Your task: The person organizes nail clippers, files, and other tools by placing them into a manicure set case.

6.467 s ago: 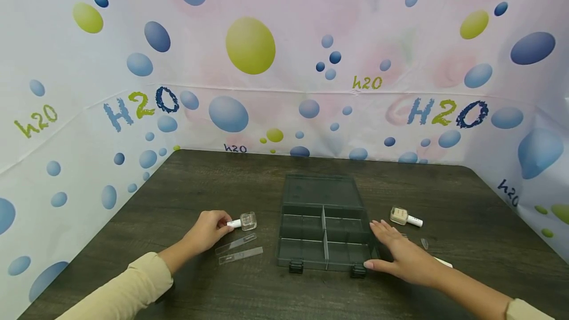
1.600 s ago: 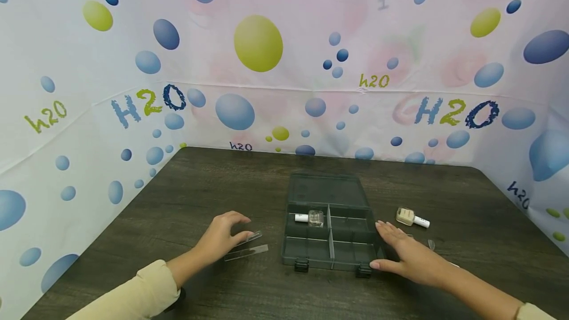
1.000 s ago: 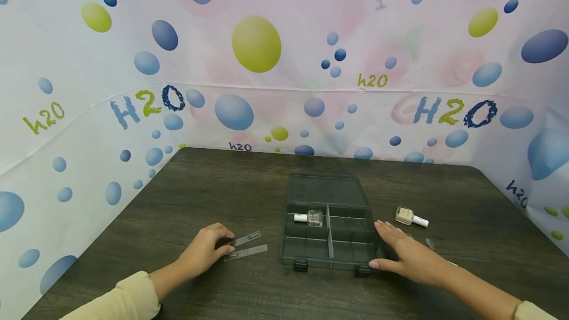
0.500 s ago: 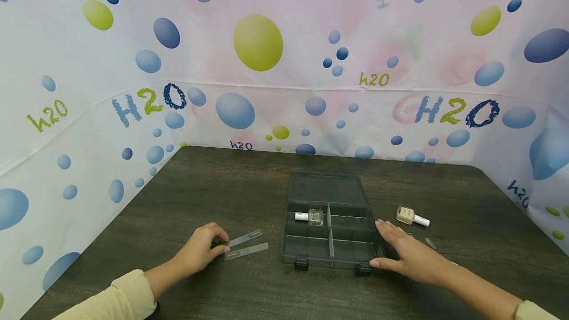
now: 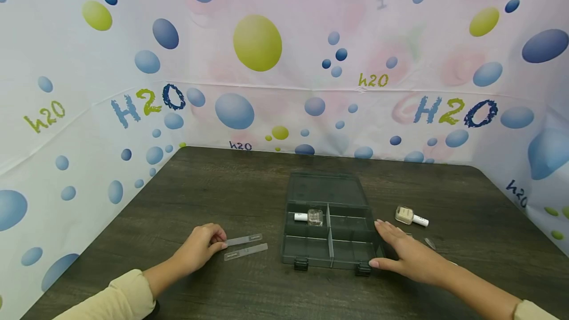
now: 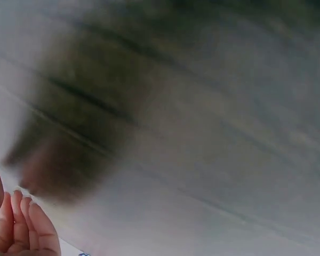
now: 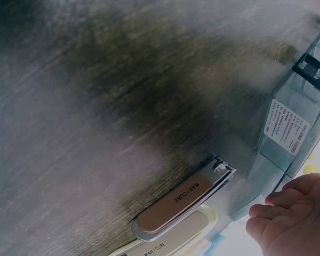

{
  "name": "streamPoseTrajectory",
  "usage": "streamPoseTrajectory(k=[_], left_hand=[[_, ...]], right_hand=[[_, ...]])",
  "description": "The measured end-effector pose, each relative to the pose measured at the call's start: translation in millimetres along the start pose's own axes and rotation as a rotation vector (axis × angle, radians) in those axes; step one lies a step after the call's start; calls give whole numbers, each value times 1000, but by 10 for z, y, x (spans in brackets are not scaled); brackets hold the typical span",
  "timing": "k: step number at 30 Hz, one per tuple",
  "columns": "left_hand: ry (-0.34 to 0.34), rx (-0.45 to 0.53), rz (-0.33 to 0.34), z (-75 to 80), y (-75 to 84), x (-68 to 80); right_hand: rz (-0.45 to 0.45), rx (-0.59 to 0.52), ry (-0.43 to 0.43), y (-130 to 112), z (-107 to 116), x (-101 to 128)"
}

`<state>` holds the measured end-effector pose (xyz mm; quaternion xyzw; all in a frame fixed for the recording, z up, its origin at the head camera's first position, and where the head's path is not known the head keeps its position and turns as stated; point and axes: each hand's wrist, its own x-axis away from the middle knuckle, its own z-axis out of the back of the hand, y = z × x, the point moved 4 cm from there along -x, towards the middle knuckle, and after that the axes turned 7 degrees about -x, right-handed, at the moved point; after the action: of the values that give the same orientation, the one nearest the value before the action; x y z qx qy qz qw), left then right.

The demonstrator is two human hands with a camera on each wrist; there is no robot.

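Observation:
At the left, my left hand (image 5: 195, 248) pinches the near end of a narrow clear strip (image 5: 245, 239) lying on the table. A second clear strip (image 5: 246, 251) lies alongside, nearer to me. In the left wrist view only some fingertips show. My right hand (image 5: 411, 257) rests with straight fingers against the right side of a dark see-through divided box (image 5: 306, 249), its lid tipped back. A clear nail polish bottle (image 5: 315, 218) with a white cap lies in the back left compartment; the other compartments hold nothing.
A beige nail polish bottle (image 5: 404, 215) lies right of the box, with a small clear piece (image 5: 429, 243) nearer. The right wrist view shows a nail clipper (image 7: 176, 205) with a pinkish-brown handle and a cream-handled one (image 7: 173, 238) by the box, mostly hidden behind my hand in the head view.
The clear polish bottle went from the table into the box. My left hand has moved to the far strip and turned it nearly parallel to the other. My right hand stays at the box.

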<state>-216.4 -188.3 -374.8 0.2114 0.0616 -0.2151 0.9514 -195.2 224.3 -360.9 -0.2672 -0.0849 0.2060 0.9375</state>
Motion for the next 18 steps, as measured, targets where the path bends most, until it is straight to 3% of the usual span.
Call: streamPoseTrajectory(k=[11, 18], left_hand=[[51, -53, -53, 17, 9, -23], [64, -24, -69, 26, 25, -61]], right_hand=[[8, 9, 12, 4, -1, -6], [5, 10, 9, 0, 0, -7]])
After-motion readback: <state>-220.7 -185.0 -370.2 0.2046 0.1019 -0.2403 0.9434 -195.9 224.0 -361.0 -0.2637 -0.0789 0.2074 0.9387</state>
